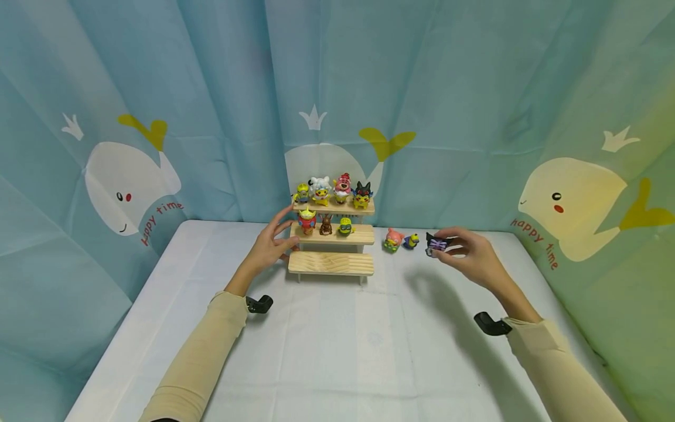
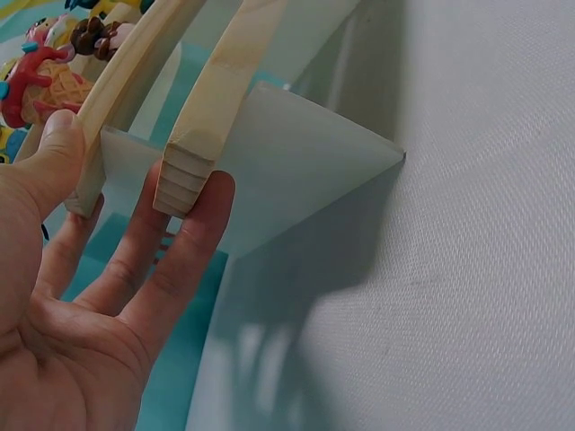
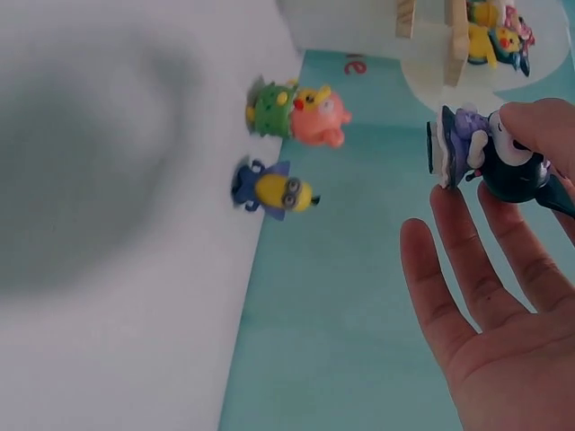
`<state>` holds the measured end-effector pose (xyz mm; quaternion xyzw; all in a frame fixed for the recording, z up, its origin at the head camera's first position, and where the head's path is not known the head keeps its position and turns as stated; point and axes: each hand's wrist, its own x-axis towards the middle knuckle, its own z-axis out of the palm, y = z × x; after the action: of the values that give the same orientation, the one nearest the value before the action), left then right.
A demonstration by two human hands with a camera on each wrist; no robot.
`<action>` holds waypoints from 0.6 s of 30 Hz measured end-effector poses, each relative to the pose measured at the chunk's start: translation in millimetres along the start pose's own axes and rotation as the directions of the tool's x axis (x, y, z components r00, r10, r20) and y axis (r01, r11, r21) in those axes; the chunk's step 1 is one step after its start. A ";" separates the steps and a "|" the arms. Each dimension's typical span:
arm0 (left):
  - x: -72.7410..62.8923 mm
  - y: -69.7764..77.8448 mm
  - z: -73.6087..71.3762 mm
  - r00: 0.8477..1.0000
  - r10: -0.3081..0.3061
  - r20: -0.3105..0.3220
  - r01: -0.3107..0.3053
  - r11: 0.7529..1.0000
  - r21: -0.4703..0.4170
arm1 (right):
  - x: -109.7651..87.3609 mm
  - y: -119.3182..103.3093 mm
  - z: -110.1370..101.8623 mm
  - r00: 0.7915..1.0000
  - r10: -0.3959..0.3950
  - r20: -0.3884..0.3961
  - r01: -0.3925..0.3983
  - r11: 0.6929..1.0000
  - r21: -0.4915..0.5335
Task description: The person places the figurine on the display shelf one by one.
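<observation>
My left hand [image 1: 269, 248] grips the left end of a three-tier wooden display stand [image 1: 331, 263]. In the left wrist view its thumb [image 2: 61, 148] presses one board's end, with the fingers around the board ends. My right hand [image 1: 471, 258] pinches a black-and-purple toy figurine [image 1: 437, 244] above the table, right of the stand. The right wrist view shows this figurine sideways between thumb and fingers. Two figurines stand between the stand and my right hand: a pink-and-green one [image 1: 392, 240] and a yellow one in blue [image 1: 411, 241].
The top tier [image 1: 333, 208] carries several figurines, including a white-capped one [image 1: 320, 190] and a red-and-pink one [image 1: 343, 187]. Three more stand on the middle tier [image 1: 364, 234], among them a brown one [image 1: 326, 225]. A blue whale-print curtain [image 1: 453, 117] hangs behind the white table [image 1: 337, 351].
</observation>
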<state>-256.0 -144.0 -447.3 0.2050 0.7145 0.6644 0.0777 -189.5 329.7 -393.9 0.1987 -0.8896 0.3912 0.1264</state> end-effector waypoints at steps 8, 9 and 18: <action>0.5 -0.5 0.7 1.000 0.009 0.002 -0.009 1.000 0.011 | 9.4 -17.7 20.7 0.997 -0.071 0.039 0.070 0.997 0.029; 0.1 -0.1 0.7 1.000 0.006 0.001 -0.006 1.000 0.013 | 11.2 -20.7 24.1 0.996 -0.079 0.046 0.077 0.997 0.031; -1.3 4.0 1.5 1.000 -0.006 -0.004 0.006 1.000 0.022 | 30.0 -45.6 58.4 0.989 -0.084 0.119 0.071 0.991 0.111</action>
<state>-253.5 -143.0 -443.8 0.2025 0.7226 0.6565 0.0761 -199.6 250.4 -391.7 0.2636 -0.8651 0.4199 0.0755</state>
